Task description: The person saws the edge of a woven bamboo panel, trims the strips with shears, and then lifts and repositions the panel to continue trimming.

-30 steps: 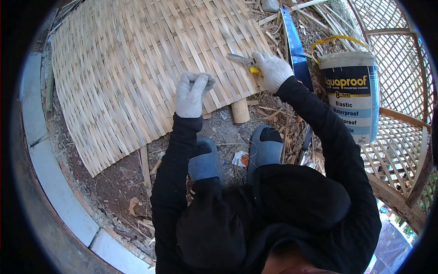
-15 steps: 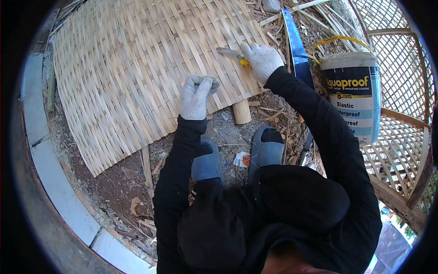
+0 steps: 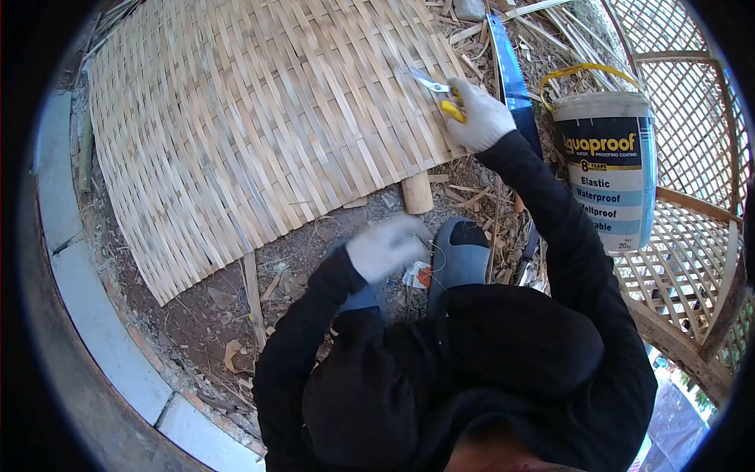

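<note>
Left hand (image 3: 388, 246) blurred, near the sandals (image 3: 464, 263); grip cannot be determined. Right hand (image 3: 478, 116), gloved, closed around yellow-handled cutters (image 3: 453, 111), over the woven mat (image 3: 259, 134) near its edge. Saw (image 3: 519, 102) and bucket (image 3: 602, 177) stand to the right.

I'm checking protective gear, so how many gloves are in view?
2: one on the left hand, blurred, near the sandals; one on the right hand, holding the yellow-handled cutter by the woven mat. Others may be hidden.

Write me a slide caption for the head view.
Gloved right hand holds yellow-handled shears over a woven mat; the blurred left hand is near the sandals.
</note>
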